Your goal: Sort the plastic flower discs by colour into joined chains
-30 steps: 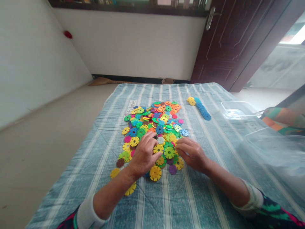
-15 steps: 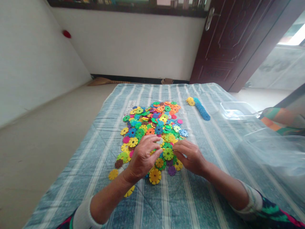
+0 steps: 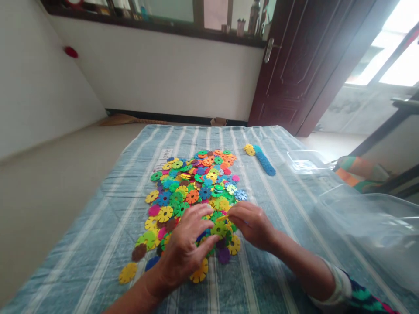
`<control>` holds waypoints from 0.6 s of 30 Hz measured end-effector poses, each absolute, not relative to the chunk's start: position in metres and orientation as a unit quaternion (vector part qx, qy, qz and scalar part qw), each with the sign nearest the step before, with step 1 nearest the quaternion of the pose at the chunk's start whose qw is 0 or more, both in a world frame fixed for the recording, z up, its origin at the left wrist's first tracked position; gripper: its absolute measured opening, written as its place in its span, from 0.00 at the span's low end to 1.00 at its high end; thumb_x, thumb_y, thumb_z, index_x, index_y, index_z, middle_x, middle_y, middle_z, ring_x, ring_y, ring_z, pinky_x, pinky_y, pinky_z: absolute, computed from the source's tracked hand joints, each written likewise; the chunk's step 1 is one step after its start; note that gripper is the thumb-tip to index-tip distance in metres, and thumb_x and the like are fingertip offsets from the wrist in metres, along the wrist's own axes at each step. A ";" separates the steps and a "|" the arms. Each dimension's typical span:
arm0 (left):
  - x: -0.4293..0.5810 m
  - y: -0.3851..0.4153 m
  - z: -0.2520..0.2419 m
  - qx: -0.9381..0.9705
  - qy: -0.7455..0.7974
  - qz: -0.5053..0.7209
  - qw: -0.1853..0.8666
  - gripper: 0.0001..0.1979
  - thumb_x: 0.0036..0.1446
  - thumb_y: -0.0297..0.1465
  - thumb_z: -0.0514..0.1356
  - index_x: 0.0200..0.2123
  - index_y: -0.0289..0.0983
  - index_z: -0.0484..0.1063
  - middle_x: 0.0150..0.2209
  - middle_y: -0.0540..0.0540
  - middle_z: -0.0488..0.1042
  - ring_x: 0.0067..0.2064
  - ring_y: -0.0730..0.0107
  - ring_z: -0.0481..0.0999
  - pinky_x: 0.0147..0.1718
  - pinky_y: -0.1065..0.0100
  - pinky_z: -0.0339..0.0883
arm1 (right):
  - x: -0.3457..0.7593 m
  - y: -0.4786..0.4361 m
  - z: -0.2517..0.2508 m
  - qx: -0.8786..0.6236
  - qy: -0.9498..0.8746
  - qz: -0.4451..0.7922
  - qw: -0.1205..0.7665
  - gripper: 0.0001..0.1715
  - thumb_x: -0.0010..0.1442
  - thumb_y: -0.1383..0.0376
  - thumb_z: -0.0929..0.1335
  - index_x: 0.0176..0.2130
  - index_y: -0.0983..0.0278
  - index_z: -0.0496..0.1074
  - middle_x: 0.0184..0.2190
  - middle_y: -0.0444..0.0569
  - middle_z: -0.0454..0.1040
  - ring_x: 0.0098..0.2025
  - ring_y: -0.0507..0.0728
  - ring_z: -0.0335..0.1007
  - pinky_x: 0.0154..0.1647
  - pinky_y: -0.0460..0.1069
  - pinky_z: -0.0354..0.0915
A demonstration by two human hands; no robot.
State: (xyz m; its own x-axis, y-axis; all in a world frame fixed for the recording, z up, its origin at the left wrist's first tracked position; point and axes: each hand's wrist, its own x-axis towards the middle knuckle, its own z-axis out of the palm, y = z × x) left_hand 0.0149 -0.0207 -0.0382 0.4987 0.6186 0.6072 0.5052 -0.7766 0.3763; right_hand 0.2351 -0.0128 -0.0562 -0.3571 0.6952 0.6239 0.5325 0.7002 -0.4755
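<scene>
A heap of colourful notched plastic discs (image 3: 192, 196) covers the middle of the cloth. Over its near part hovers my left hand (image 3: 188, 242), fingers and thumb apart with nothing between them. To its right, my right hand (image 3: 250, 224) pinches a yellow notched disc (image 3: 222, 218), seen edge-on at the fingertips. Just below that disc lies a lime green disc (image 3: 219, 229). A purple disc (image 3: 224, 255) and a yellow-orange disc (image 3: 199, 271) rest at the heap's near edge. My left hand hides part of the heap.
Beyond the heap, to the right, a row of joined blue discs (image 3: 264, 161) ends in yellow discs (image 3: 249, 150). Clear plastic containers (image 3: 307, 162) stand along the right side of the striped cloth (image 3: 124, 209). A brown door (image 3: 291, 65) is behind.
My left hand has drawn away from my right and its fingers have spread. The yellow disc, earlier by my left fingertips, is now in my right hand. The camera view has shifted.
</scene>
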 end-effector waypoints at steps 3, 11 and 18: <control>0.011 -0.019 -0.043 0.871 0.323 0.366 0.058 0.03 0.58 0.28 0.60 0.36 0.38 0.72 0.51 0.40 0.74 0.58 0.54 0.68 0.55 0.52 0.67 | 0.267 0.022 -0.052 -0.438 -0.781 0.072 0.440 0.10 0.64 0.67 0.64 0.33 0.62 0.74 0.30 0.48 0.76 0.33 0.53 0.71 0.37 0.47 0.66; 0.008 -0.020 -0.057 0.890 0.329 0.315 0.035 0.05 0.58 0.27 0.58 0.38 0.37 0.71 0.57 0.38 0.69 0.65 0.52 0.59 0.60 0.50 0.60 | 0.345 0.159 -0.036 -0.687 -0.682 -0.062 0.242 0.17 0.63 0.65 0.60 0.37 0.64 0.78 0.38 0.51 0.75 0.39 0.56 0.69 0.37 0.47 0.59; 0.011 -0.022 -0.063 0.878 0.337 0.339 0.024 0.05 0.59 0.25 0.57 0.37 0.37 0.71 0.56 0.40 0.70 0.64 0.55 0.60 0.61 0.54 0.59 | 0.354 0.213 -0.035 -0.711 -0.694 -0.047 0.102 0.20 0.62 0.66 0.59 0.38 0.64 0.78 0.42 0.53 0.75 0.41 0.58 0.68 0.36 0.48 0.57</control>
